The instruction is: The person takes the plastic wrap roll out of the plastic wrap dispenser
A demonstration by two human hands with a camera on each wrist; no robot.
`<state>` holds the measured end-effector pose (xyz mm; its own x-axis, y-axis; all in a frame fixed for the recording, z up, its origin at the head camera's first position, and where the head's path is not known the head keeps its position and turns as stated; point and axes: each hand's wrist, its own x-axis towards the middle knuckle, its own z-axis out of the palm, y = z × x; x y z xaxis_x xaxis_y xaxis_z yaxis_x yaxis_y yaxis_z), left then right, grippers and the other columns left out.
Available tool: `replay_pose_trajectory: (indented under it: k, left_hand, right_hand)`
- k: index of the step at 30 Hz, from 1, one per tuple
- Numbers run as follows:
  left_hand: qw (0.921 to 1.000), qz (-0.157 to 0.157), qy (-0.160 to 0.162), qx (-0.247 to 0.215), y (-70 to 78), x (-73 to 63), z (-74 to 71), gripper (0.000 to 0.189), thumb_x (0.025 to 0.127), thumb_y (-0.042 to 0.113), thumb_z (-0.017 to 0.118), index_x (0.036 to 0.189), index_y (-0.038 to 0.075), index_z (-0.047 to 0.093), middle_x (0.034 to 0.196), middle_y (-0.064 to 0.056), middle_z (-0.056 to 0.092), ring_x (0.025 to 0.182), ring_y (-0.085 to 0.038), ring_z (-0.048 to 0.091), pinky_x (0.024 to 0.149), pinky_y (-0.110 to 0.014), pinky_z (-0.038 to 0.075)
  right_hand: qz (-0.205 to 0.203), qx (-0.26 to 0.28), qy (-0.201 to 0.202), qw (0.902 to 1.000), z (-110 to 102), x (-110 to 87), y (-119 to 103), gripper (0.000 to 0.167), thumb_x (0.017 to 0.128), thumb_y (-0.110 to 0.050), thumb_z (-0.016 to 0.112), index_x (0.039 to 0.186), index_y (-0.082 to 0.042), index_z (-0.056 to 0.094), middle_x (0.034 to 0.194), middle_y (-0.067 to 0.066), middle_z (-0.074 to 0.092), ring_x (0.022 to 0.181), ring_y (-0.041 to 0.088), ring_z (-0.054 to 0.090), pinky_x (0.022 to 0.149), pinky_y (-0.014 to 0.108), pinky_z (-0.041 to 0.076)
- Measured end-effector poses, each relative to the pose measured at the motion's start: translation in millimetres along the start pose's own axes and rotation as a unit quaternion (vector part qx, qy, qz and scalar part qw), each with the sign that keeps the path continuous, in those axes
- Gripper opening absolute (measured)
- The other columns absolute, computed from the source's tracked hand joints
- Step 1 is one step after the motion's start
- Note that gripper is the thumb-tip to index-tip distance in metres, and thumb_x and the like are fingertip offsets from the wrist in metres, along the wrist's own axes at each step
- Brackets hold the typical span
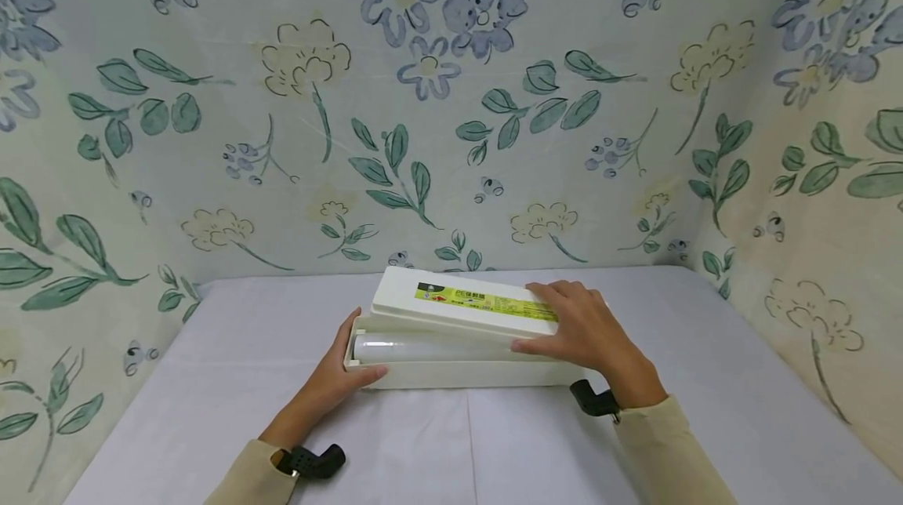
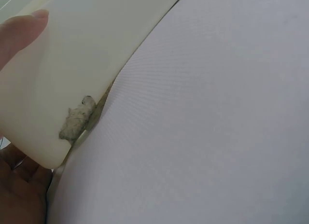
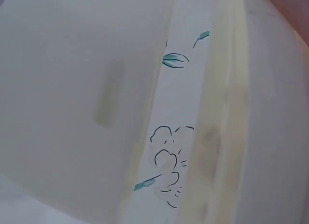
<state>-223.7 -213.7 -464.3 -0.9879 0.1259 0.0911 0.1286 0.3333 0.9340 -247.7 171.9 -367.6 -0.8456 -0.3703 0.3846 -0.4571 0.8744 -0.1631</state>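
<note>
A long white cling film box [image 1: 466, 376] sits on the table, with a shiny pale roll of cling film [image 1: 423, 347] lying inside. My left hand [image 1: 330, 376] grips the box's left end, thumb on the front wall. In the left wrist view, the thumb [image 2: 24, 33] rests on the box and a grey smudge [image 2: 78, 120] marks its corner. My right hand [image 1: 584, 326] holds the right end of the white lid [image 1: 398, 297], which has a yellow-green label. The lid is tilted over the back of the box, raised at the left. The right wrist view shows white plastic close up.
A white cloth [image 1: 423, 442] covers the table. Behind it and at the sides hangs a floral curtain [image 1: 451, 136]. Black wrist camera mounts [image 1: 317, 462] stick out from both wrists, near the beige sleeves.
</note>
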Motion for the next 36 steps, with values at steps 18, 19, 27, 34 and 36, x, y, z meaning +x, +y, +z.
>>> replay_pose_trajectory:
  k: [18,19,27,34,36]
  left_hand:
    - [1.0,0.0,-0.001,0.003,-2.8,1.3,0.4,0.107,0.077,0.03,0.08,0.155,0.028,0.007,0.146,-0.01,0.037,0.126,-0.031,0.042,0.105,-0.057,0.033]
    - [1.0,-0.001,0.0,0.004,-3.0,1.2,0.2,0.107,0.077,0.03,0.081,0.155,0.028,0.007,0.146,-0.01,0.037,0.126,-0.031,0.042,0.105,-0.057,0.033]
    - [1.0,-0.003,0.003,0.007,-3.1,0.6,-0.1,0.107,0.077,0.031,0.081,0.155,0.029,0.007,0.147,-0.01,0.037,0.126,-0.031,0.043,0.104,-0.057,0.034]
    - [1.0,-0.005,0.001,0.0,-2.8,-0.7,0.5,0.106,0.078,0.03,0.081,0.154,0.031,0.007,0.147,-0.009,0.036,0.127,-0.031,0.042,0.105,-0.057,0.033]
    - [1.0,-0.004,0.001,0.001,-2.6,-0.5,0.8,0.106,0.078,0.03,0.08,0.154,0.031,0.007,0.148,-0.009,0.036,0.127,-0.031,0.042,0.105,-0.057,0.033]
  right_hand:
    - [0.045,-0.007,-0.004,0.9989,-9.5,-12.2,9.7,0.095,0.064,-0.08,0.066,0.138,-0.02,0.054,0.124,0.007,0.06,0.104,0.028,0.052,0.086,0.054,0.04]
    - [0.044,-0.008,-0.004,0.999,-10.1,-13.1,10.7,0.096,0.064,-0.081,0.064,0.137,-0.02,0.054,0.124,0.007,0.06,0.105,0.028,0.052,0.086,0.053,0.04]
    - [0.044,-0.01,0.005,0.999,-13.1,-18.4,19.7,0.097,0.064,-0.079,0.067,0.137,-0.016,0.055,0.124,0.011,0.06,0.105,0.029,0.053,0.083,0.053,0.04]
    - [0.052,-0.018,0.005,0.9985,-12.3,-23.7,28.2,0.099,0.062,-0.081,0.066,0.136,-0.015,0.055,0.123,0.012,0.061,0.105,0.029,0.054,0.081,0.052,0.041]
    - [0.052,-0.019,0.008,0.9984,-12.1,-25.2,31.1,0.101,0.062,-0.083,0.064,0.136,-0.015,0.055,0.123,0.012,0.061,0.106,0.03,0.054,0.081,0.052,0.041]
